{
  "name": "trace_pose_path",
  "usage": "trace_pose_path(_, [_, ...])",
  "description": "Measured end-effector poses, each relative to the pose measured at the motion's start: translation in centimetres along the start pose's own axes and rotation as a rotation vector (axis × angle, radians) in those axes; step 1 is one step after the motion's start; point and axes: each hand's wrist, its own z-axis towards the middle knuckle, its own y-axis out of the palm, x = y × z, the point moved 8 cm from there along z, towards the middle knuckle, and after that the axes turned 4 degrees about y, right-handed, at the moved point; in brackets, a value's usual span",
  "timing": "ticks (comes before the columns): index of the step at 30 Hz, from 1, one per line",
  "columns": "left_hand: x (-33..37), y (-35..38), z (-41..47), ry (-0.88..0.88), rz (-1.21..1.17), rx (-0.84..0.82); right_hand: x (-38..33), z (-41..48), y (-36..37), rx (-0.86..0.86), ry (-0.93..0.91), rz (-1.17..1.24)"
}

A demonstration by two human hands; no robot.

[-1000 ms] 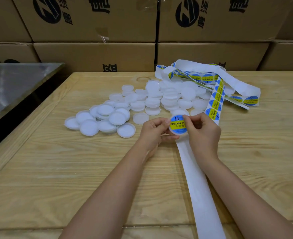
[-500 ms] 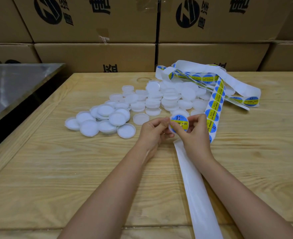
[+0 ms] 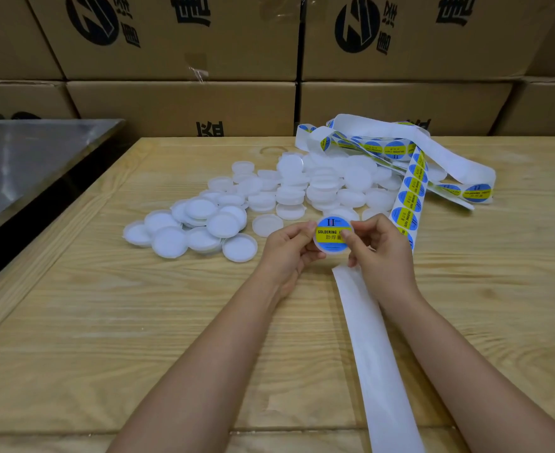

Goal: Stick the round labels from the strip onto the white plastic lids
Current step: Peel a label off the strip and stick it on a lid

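Left hand [image 3: 287, 253]: pinches the left edge of a white lid [image 3: 322, 248], thumb on the front rim, fingers curled behind.
Right hand [image 3: 382, 253]: pinches the same lid from the right; its thumb tip lies on the label face and covers the end of the printed word.
Lid: held between both hands, lifted off the table, face tilted toward the camera, just in front of the pile.
Round label [image 3: 330, 233]: blue with a yellow band, stuck on the lid's face and covering nearly all of it.
Strip [image 3: 410, 197]: a run of labels passes behind the right hand; bare white backing [image 3: 372, 354] trails toward the near edge, and more strip lies looped at the far right.
Loose lids [image 3: 289, 194]: an unlabelled white heap spread left and behind the hands.
Wooden table [image 3: 106, 322]: carries everything.
Cardboard boxes [image 3: 184, 106]: stacked along the far edge.
Metal surface [image 3: 24, 158]: at the left, beside the table.
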Motion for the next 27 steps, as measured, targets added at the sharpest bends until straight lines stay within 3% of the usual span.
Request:
trace_pose_path(7, [0.1,0.2,-0.1,0.072,0.189,-0.045,0.6,-0.2,-1.2,0.143,0.004,-0.033])
trace_pose_path(12, [0.4,0.0,-0.1,0.086,0.171,-0.071,0.2,-0.5,-1.0,0.160,-0.019,-0.057])
trace_pose_path(15, [1.2,-1.0,0.3,0.132,0.237,0.066,-0.1,-0.4,-1.4,0.183,-0.034,-0.061])
trace_pose_path(17, [3.3,-2.7,0.4,0.253,0.377,0.209,-0.2,-0.2,-2.3,0.232,-0.034,-0.056])
trace_pose_path(22, [11.2,-7.5,-1.8,0.691,1.100,0.579,0.4,0.5,-4.6,0.358,0.019,-0.051])
trace_pose_path(24, [12.1,-9.4,-2.2,0.693,1.297,0.676,0.9,0.8,-5.2,0.408,0.044,-0.086])
trace_pose_path(27, [11.8,-11.7,-1.7,0.498,1.460,0.758,1.8,1.0,-6.3,0.479,0.124,-0.119])
